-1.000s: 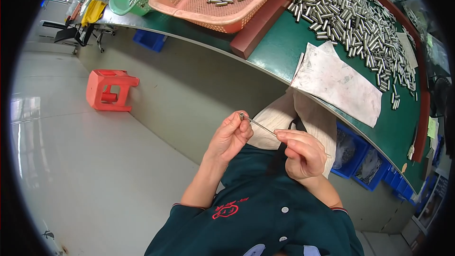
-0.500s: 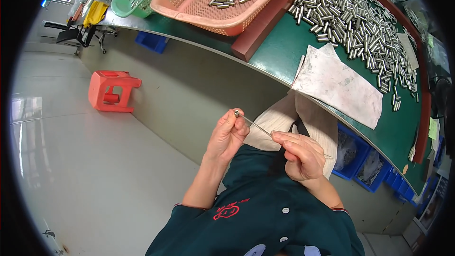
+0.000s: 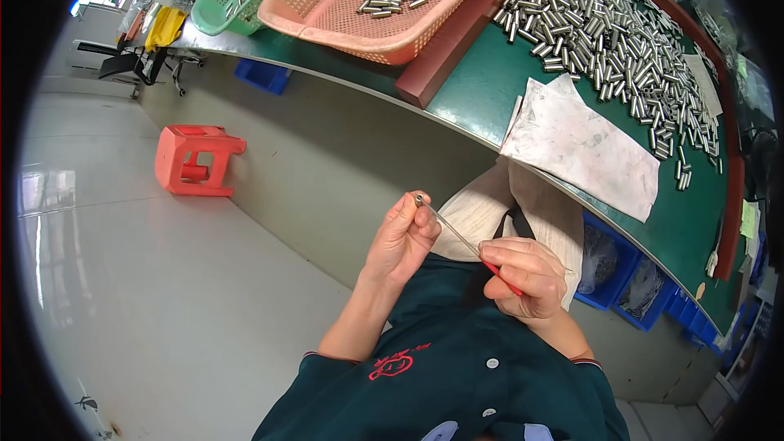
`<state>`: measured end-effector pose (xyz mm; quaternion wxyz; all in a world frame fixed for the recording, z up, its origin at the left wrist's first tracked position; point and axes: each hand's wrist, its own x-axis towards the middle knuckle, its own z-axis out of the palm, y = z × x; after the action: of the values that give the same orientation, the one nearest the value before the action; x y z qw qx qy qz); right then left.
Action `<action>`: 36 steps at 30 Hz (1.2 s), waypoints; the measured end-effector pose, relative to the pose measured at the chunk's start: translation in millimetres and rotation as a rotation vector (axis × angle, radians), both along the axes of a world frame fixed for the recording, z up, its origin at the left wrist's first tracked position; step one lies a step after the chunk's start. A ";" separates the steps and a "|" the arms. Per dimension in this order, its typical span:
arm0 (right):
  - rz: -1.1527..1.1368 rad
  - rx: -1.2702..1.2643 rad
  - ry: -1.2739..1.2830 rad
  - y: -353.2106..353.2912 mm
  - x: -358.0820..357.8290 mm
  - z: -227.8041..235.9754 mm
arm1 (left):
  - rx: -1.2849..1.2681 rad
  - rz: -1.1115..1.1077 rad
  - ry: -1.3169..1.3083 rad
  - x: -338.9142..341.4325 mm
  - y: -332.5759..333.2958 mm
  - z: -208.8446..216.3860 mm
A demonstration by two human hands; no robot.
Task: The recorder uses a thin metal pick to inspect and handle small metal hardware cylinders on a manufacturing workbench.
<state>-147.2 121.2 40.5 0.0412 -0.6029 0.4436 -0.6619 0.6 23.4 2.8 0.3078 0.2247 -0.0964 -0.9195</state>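
Between thumb and fingers, my left hand (image 3: 400, 238) pinches a small metal sleeve (image 3: 419, 199), its round end facing up. My right hand (image 3: 529, 276) is closed around the red handle of a thin metal rod tool (image 3: 454, 229). The rod runs from the right fingers up to the sleeve; whether its tip sits inside or only touches the sleeve is too small to tell. Both hands are above my lap, in front of the bench edge. A large heap of short metal sleeves (image 3: 604, 41) covers the green bench top (image 3: 474, 102).
A stained whitish cloth (image 3: 584, 147) overhangs the bench edge. A brown wooden strip (image 3: 453, 53) separates the heap from a pink basket (image 3: 327, 37) with several sleeves, beside a green basket (image 3: 212, 12). Blue bins (image 3: 637, 290) are under the bench. A red stool (image 3: 196, 159) stands left.
Both hands have shifted slightly right with the sleeve and the rod tool. The right hand has turned and its fingers have moved, so the red handle now shows.
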 end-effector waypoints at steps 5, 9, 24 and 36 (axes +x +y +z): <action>-0.051 -0.042 -0.030 4.6 -11.2 7.9 | 0.023 0.055 0.018 -2.9 -11.3 0.9; -0.329 -0.178 -0.206 9.4 -36.3 6.4 | -0.499 0.163 -0.485 -18.0 -16.1 25.3; -0.614 -0.325 -0.782 16.8 -100.9 12.7 | -2.322 0.384 -0.556 -144.6 -21.0 105.3; -0.549 -0.280 -0.755 20.4 -103.6 12.0 | -2.381 0.382 -0.550 -132.3 -15.7 100.7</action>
<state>-250.8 141.6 52.5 -0.0586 -0.1813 0.4469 -0.8741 -131.7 7.8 103.5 0.4190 0.0011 -0.8997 -0.1220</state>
